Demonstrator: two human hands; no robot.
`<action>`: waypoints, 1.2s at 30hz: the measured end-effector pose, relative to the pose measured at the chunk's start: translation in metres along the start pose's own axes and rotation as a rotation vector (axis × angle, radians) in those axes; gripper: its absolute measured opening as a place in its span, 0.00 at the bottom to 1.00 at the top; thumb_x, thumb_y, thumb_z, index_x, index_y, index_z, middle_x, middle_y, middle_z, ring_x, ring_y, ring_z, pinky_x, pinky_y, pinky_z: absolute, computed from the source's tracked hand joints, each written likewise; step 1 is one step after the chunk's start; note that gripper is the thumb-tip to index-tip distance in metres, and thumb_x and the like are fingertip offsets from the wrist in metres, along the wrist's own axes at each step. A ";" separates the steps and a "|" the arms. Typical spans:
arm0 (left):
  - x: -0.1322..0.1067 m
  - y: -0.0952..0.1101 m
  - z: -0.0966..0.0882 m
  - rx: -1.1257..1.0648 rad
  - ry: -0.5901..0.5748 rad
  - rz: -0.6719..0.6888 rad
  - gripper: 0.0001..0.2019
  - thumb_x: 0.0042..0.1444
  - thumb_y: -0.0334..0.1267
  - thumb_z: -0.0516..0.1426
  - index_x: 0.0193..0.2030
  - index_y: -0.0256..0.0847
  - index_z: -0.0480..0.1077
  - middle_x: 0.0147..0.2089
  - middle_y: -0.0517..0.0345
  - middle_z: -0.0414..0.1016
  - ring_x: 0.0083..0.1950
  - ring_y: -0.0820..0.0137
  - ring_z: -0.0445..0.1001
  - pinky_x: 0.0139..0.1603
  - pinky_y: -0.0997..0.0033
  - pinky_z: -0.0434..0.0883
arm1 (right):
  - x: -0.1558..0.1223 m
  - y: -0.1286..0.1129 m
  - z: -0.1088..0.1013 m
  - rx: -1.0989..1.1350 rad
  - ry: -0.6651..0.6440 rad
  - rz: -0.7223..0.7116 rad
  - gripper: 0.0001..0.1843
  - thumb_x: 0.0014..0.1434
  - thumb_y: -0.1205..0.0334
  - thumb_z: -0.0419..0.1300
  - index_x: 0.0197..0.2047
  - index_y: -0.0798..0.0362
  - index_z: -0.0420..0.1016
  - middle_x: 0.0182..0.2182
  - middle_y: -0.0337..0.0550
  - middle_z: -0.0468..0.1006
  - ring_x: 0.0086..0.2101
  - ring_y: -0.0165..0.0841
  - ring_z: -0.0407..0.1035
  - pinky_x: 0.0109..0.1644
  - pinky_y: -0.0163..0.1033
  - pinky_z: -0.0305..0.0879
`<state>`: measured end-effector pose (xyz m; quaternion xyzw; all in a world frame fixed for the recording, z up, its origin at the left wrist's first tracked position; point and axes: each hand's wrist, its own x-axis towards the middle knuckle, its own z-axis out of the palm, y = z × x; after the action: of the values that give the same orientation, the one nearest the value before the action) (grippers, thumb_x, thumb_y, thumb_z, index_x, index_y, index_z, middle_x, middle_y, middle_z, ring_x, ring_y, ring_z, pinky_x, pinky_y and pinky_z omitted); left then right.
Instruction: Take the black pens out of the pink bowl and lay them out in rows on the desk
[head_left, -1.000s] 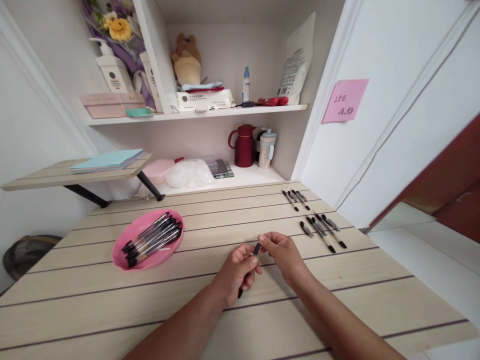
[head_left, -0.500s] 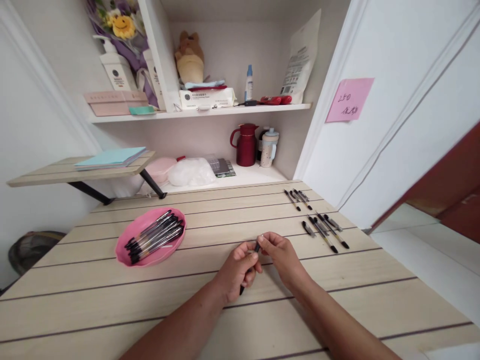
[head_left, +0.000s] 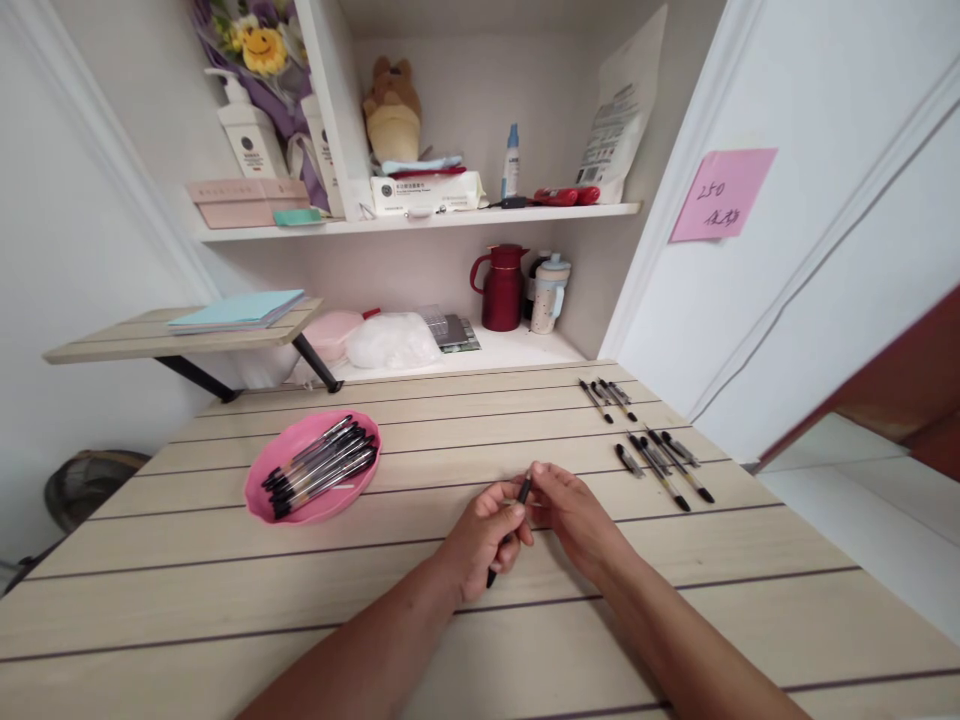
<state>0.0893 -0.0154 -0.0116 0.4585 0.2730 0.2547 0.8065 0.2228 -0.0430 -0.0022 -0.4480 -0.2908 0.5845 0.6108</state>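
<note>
Over the middle of the table, my left hand is closed around a black pen. The pen is tilted, its dark lower end poking out below my fingers and its upper end pointing up and away. My right hand is closed, with thumb and fingertips pinched at that upper end; part of the pen is hidden by the fingers. To the left stands a pink bowl with several black-and-clear pens in it. At the right, several pens lie in two groups, with loose black caps beside them.
A small raised wooden shelf with light blue papers stands at the back left. Behind the table a white cabinet holds a red jug, a pale cup and a plastic bag. A wall with a pink note borders the right.
My right fingertips have shifted slightly up along the pen, so more of its dark upper end shows. The whole view has moved a little to the left.
</note>
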 end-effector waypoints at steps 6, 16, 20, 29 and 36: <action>0.000 0.000 -0.001 -0.002 -0.008 -0.001 0.16 0.50 0.45 0.55 0.42 0.40 0.60 0.23 0.66 0.64 0.12 0.86 0.50 0.12 0.81 0.42 | 0.001 0.000 0.000 0.024 0.008 -0.007 0.14 0.46 0.52 0.62 0.31 0.54 0.72 0.30 0.41 0.75 0.29 0.29 0.67 0.31 0.34 0.62; 0.000 -0.001 -0.001 0.004 -0.014 0.009 0.14 0.52 0.45 0.54 0.41 0.40 0.59 0.23 0.65 0.65 0.12 0.86 0.49 0.12 0.81 0.42 | 0.005 0.003 -0.003 0.013 0.008 0.006 0.14 0.45 0.51 0.63 0.26 0.55 0.72 0.22 0.38 0.73 0.23 0.26 0.65 0.27 0.33 0.60; 0.000 -0.001 -0.001 0.009 -0.006 0.005 0.16 0.51 0.46 0.54 0.42 0.40 0.59 0.23 0.65 0.65 0.11 0.86 0.49 0.12 0.81 0.42 | 0.004 0.002 -0.001 0.071 -0.021 -0.013 0.14 0.44 0.53 0.64 0.29 0.54 0.73 0.27 0.41 0.75 0.27 0.28 0.67 0.31 0.34 0.62; 0.000 0.000 -0.001 0.013 -0.009 0.002 0.17 0.50 0.47 0.54 0.42 0.40 0.59 0.23 0.65 0.65 0.12 0.86 0.50 0.12 0.82 0.42 | 0.004 0.001 0.000 0.119 -0.014 -0.030 0.12 0.42 0.57 0.66 0.29 0.54 0.73 0.29 0.40 0.75 0.29 0.27 0.68 0.34 0.33 0.63; 0.000 -0.001 -0.001 0.010 -0.011 -0.004 0.17 0.50 0.46 0.55 0.43 0.40 0.59 0.23 0.66 0.66 0.12 0.86 0.49 0.12 0.81 0.42 | 0.012 -0.010 -0.006 0.195 0.085 -0.134 0.13 0.42 0.55 0.66 0.31 0.50 0.73 0.31 0.40 0.75 0.34 0.31 0.69 0.36 0.36 0.65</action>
<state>0.0882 -0.0153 -0.0126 0.4633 0.2707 0.2491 0.8063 0.2341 -0.0318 0.0017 -0.3904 -0.2354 0.5485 0.7009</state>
